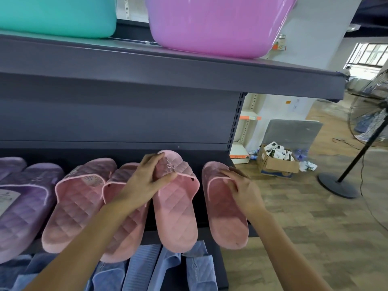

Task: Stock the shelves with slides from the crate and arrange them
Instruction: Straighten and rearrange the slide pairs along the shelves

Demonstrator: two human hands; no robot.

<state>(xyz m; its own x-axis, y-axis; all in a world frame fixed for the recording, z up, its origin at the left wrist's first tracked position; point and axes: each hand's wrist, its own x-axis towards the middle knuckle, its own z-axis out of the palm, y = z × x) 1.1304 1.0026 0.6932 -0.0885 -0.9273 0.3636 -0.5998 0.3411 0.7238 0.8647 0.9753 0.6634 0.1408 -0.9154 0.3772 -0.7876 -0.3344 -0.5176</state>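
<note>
Left hand [147, 181] curls round the strap of a pink quilted foam slide [178, 217], fingers draped over the top of the band and thumb hooked along its front edge. The grip looks chosen to lift and steer the toe while the heel hangs over the front lip of the dark grey metal shelf [203, 225]. From that hand the slide runs from 1 o'clock at the toe down to 5 o'clock at the heel, and its near side overlaps the neighbouring matching pink pair [77, 206] at 9 o'clock.

The right hand [241, 187] lies on the strap of the end pink slide [224, 219], fingers stretched across the band and the thumb apparently tucked beneath it, a light pinch. That slide sits at 3 o'clock from the first, apart from it with a strip of shelf showing between. It extends from 11 o'clock to 6 o'clock of the right hand, close to the shelf's open end. Holding both at once probably serves to square the two as a pair, toes toward the back panel.

Purple quilted slides [25, 206] fill the row at 9 o'clock, and blue ribbed slides [168, 267] sit on the tier below at 6 o'clock. No crate is in view.
</note>
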